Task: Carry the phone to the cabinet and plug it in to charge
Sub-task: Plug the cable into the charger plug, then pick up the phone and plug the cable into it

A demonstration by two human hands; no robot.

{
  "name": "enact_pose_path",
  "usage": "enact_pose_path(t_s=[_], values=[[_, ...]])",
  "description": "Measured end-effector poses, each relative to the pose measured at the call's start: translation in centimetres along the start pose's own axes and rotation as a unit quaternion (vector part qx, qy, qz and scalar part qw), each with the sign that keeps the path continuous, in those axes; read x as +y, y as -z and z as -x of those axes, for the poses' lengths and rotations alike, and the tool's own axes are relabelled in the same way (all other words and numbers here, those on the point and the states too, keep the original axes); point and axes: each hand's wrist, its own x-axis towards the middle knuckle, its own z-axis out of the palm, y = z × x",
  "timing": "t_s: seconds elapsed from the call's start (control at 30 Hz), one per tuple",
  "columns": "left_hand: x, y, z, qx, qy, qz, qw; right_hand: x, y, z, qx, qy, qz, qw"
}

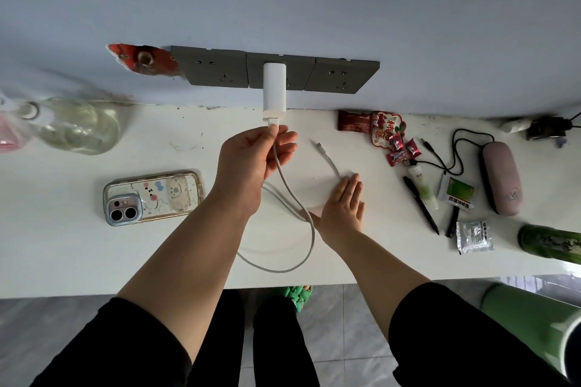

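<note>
Hands: left (251, 160) pinching cable (295, 198) at charger (274, 88), right (341, 207) flat, open on cabinet (78, 245).

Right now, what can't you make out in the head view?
- Cable plug at the charger: covered by left hand fingers; seating unclear.
- Phone: face down, screen hidden.
- Cable: part hidden under right hand.
- Glass jar: blurred.
- Green bottle: cut by right edge.

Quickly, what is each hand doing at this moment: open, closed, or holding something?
Left hand: closed, pinching the white charging cable at its plug, at the white wall charger.
Right hand: open, flat on the white cabinet top, holding nothing.
</note>
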Motion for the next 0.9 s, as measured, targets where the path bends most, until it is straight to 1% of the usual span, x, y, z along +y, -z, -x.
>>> enact_pose_path(t_s=[0.07,0.13,0.2,0.27,0.37,0.47,0.53,0.57,0.6,0.63,0.67,0.73,0.77,0.83,0.87,0.9], values=[[-0.1,0.0,0.2,-0.001,0.004,0.003,1.000,0.2,0.0,0.2,0.018,0.001,-0.011,1.000],[-0.1,0.1,0.3,0.002,0.013,-0.006,1.000,0.4,0.2,0.4,0.074,0.000,-0.046,0.996],[-0.1,0.5,0.3,0.001,0.017,-0.045,0.999,0.5,0.8,0.2,0.149,0.000,-0.082,0.985],[-0.3,1.1,0.2,-0.009,0.020,-0.106,0.994,0.0,1.8,-0.5,0.177,-0.003,-0.090,0.980],[-0.8,2.4,0.3,-0.019,0.039,-0.150,0.988,-1.3,3.3,-2.0,0.154,-0.009,-0.095,0.983],[-1.8,4.5,0.4,0.000,0.033,-0.213,0.977,-2.2,4.3,-2.8,0.118,-0.007,-0.120,0.986],[-2.5,6.4,0.6,0.017,0.007,-0.284,0.959,-2.4,4.7,-2.4,0.098,0.001,-0.162,0.982],[-2.7,7.7,0.6,0.030,-0.016,-0.331,0.943,-2.3,4.7,-2.0,0.090,0.010,-0.191,0.977],[-2.9,9.1,0.7,0.044,-0.043,-0.388,0.920,-2.2,4.7,-1.4,0.081,0.023,-0.226,0.971],[-2.9,10.5,0.9,0.056,-0.069,-0.457,0.885,-2.0,4.6,-0.8,0.069,0.039,-0.261,0.962],[-2.8,11.9,1.0,0.064,-0.096,-0.530,0.840,-1.8,4.5,-0.1,0.054,0.055,-0.292,0.953],[-2.5,14.6,1.1,0.066,-0.146,-0.654,0.739,-1.5,4.3,0.8,0.021,0.069,-0.343,0.936],[-2.4,15.9,1.0,0.060,-0.148,-0.701,0.695,-1.4,4.2,1.1,0.003,0.068,-0.368,0.927],[-2.4,18.2,0.8,0.024,-0.093,-0.778,0.621,-1.3,4.0,1.5,-0.029,0.053,-0.423,0.904],[-2.4,19.3,0.6,0.001,-0.062,-0.806,0.589,-1.4,3.8,1.6,-0.041,0.043,-0.447,0.892],[-2.5,20.3,0.3,-0.019,-0.042,-0.824,0.565,-1.4,3.7,1.7,-0.054,0.033,-0.467,0.882]])
